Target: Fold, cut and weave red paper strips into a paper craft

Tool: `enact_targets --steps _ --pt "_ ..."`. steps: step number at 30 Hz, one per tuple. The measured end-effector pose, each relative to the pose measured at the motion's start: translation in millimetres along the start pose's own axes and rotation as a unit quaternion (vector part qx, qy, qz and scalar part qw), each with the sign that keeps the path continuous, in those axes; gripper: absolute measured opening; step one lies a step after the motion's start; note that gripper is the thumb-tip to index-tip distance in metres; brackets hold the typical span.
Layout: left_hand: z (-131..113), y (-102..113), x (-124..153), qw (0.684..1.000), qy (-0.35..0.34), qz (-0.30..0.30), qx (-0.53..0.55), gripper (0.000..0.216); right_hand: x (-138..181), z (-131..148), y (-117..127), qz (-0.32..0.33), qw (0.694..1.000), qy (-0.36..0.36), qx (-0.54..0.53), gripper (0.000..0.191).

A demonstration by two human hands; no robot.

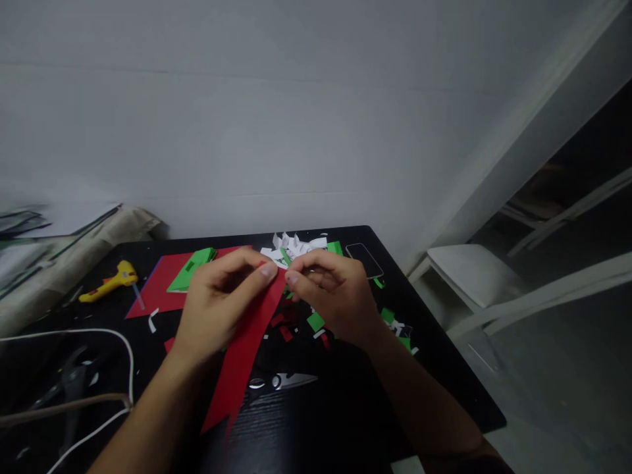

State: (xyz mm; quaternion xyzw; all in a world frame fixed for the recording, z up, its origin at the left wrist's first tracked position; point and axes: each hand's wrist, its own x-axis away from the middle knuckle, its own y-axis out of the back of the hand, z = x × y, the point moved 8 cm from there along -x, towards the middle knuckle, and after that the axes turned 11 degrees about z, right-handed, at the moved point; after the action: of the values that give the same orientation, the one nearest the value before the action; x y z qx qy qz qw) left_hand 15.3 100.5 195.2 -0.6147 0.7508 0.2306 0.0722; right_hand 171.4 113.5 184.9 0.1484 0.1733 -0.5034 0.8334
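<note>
My left hand [217, 306] and my right hand [333, 293] meet above the black table [345, 421], both pinching the far end of a long folded red paper strip [241, 359]. The strip slants down toward me and to the left. Scissors [281, 381] lie on the table just under the strip. Small red, green and white paper scraps [316, 324] are scattered beneath my right hand.
A red paper sheet [158, 286] with a green folded stack [193, 271] lies at the back left, a yellow utility knife [109, 281] beside it. White cut paper [295, 247] and a phone [365, 259] sit at the far edge. A white cable [126, 359] loops at left. White chair [471, 270] at right.
</note>
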Motion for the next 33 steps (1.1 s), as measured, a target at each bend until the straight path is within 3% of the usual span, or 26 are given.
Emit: enact_targets --steps 7,13,25,33 --pt "2 -3 2 1.000 0.002 -0.006 -0.010 0.011 0 0 5 -0.031 0.999 0.000 0.012 0.006" --pt "8 -14 -3 0.996 0.028 0.068 0.040 0.008 -1 -1 16 -0.078 0.997 -0.014 0.009 0.009" --pt "3 -19 -3 0.996 0.006 0.082 0.046 0.008 1 0 16 -0.045 0.998 -0.040 -0.006 0.012" --pt "5 -27 -6 0.993 0.041 0.108 0.031 0.015 1 2 21 -0.079 0.996 -0.029 0.010 0.016"
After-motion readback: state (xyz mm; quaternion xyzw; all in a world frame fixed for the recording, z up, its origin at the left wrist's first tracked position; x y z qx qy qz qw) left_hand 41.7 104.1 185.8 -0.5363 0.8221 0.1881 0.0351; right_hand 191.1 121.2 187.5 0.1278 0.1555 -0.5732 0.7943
